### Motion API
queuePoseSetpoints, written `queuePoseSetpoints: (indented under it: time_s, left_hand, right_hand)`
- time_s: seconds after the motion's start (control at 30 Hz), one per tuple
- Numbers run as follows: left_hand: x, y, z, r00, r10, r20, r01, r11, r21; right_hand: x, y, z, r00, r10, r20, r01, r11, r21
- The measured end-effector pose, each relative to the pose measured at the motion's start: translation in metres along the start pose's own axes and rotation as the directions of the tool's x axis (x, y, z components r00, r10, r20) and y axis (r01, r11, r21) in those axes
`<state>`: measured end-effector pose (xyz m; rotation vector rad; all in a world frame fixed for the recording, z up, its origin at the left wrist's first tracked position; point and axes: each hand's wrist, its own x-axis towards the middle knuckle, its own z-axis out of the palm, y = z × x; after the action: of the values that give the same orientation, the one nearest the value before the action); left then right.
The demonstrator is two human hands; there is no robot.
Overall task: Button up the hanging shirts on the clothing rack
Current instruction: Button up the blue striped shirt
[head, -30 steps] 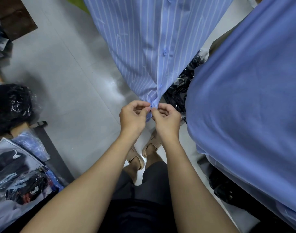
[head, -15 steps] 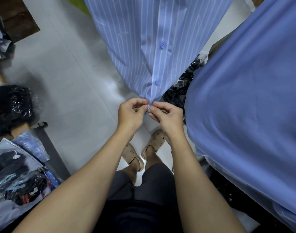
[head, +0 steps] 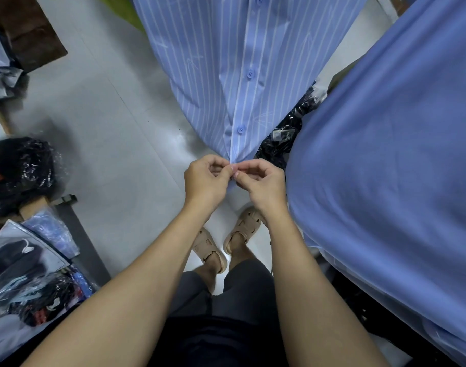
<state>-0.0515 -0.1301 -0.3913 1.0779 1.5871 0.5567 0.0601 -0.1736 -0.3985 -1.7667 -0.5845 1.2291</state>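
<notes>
A light-blue shirt with white stripes (head: 213, 62) hangs in front of me, its placket running down the middle with blue buttons (head: 241, 129) fastened. My left hand (head: 205, 181) and my right hand (head: 263, 184) meet at the bottom hem of the placket. Both pinch the fabric between thumb and fingers, fingertips touching each other. The lowest bit of the hem is hidden behind my fingers. A plain blue shirt (head: 385, 154) hangs close on the right.
Grey tiled floor (head: 115, 128) lies below. Bagged clothes (head: 27, 274) and a black plastic bundle (head: 17, 168) sit at the left. Black packaged items (head: 282, 139) lie between the two shirts. My sandalled feet (head: 226, 239) stand under my hands.
The hem has been drawn slightly lower and straighter, and another fastened button has come into view up the placket. Both hands stay pinched together at the hem.
</notes>
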Motion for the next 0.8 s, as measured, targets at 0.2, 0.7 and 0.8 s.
queuePoseSetpoints:
  time_s: [0.2, 0.7, 0.8]
  left_hand:
    - [0.001, 0.005, -0.001, 0.999, -0.019, 0.028, 0.019, 1.0, 0.002]
    - [-0.003, 0.015, 0.001, 0.978, -0.197, 0.073, 0.21, 0.918, -0.336]
    - [-0.003, 0.016, 0.0, 0.975, -0.203, 0.09, 0.221, 0.915, -0.336]
  right_hand:
    - [0.003, -0.002, -0.002, 0.999, 0.032, -0.027, -0.031, 0.998, 0.045]
    - [0.003, -0.006, 0.0, 0.994, -0.082, -0.074, 0.074, 0.992, -0.099]
    - [0.002, -0.004, 0.001, 0.992, -0.06, -0.107, 0.054, 0.997, -0.059]
